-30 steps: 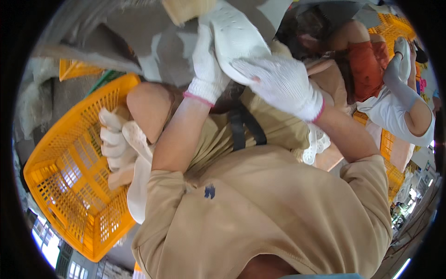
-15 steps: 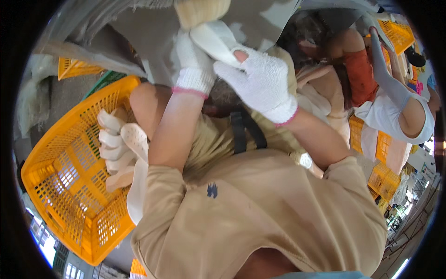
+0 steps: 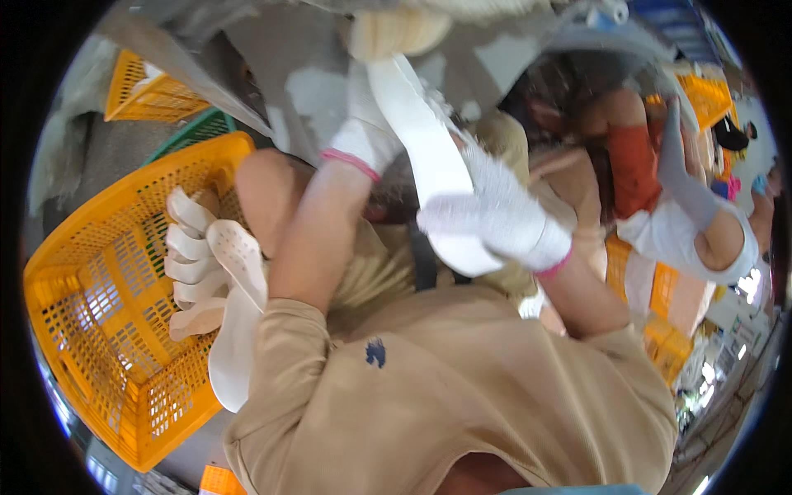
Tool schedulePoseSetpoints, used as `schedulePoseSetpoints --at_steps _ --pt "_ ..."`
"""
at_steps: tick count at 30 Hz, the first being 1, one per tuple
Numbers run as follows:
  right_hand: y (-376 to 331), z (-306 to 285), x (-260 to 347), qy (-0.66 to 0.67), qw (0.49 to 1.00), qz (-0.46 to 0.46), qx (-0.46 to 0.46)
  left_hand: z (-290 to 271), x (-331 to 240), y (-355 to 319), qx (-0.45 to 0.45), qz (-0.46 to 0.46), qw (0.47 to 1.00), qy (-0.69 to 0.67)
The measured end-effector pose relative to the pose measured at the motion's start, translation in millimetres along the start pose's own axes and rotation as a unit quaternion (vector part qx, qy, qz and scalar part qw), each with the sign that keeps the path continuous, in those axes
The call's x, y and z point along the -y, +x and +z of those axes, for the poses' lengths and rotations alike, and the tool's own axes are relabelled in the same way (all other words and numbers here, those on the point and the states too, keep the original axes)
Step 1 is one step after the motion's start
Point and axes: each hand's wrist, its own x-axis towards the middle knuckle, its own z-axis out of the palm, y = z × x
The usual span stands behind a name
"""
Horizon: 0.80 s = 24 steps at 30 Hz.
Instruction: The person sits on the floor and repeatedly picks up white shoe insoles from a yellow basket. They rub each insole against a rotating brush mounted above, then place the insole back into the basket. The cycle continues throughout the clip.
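Note:
A long white shoe sole [image 3: 421, 157] slants between my two hands, both in white knit gloves with pink cuffs. My left hand [image 3: 360, 136] holds its upper part from the left side. Lower down, my right hand [image 3: 493, 219] is wrapped over it, with the rounded end [image 3: 462, 254] sticking out below the fingers. A stack of similar white soles [image 3: 206, 264] leans over the rim of an orange plastic crate [image 3: 91, 322] by my left arm. A tan rounded piece [image 3: 396, 31] sits just above the sole's top end.
Another person works at the right, with a grey sleeve [image 3: 689, 190] raised and an orange top [image 3: 634, 169]. More orange crates stand at far right [image 3: 660, 289] and upper left [image 3: 144, 87], beside a green crate [image 3: 198, 132]. A grey surface [image 3: 297, 74] lies ahead.
My right hand has slid down and to the right along the white sole, which now slants more upright. The left hand keeps its hold near the top.

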Motion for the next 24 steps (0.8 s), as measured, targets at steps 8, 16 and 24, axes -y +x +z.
schedulePoseSetpoints --at_steps 8,16,24 --pt "43 15 -16 -0.141 0.985 -0.081 -0.053 6 -1 17 0.020 0.106 0.994 0.030" --pt "49 -4 -7 0.034 0.991 0.125 0.039 12 5 5 0.038 0.090 0.995 0.022" --pt "-59 -2 8 -0.211 0.977 -0.025 -0.017 15 28 -6 0.076 0.086 0.993 -0.020"
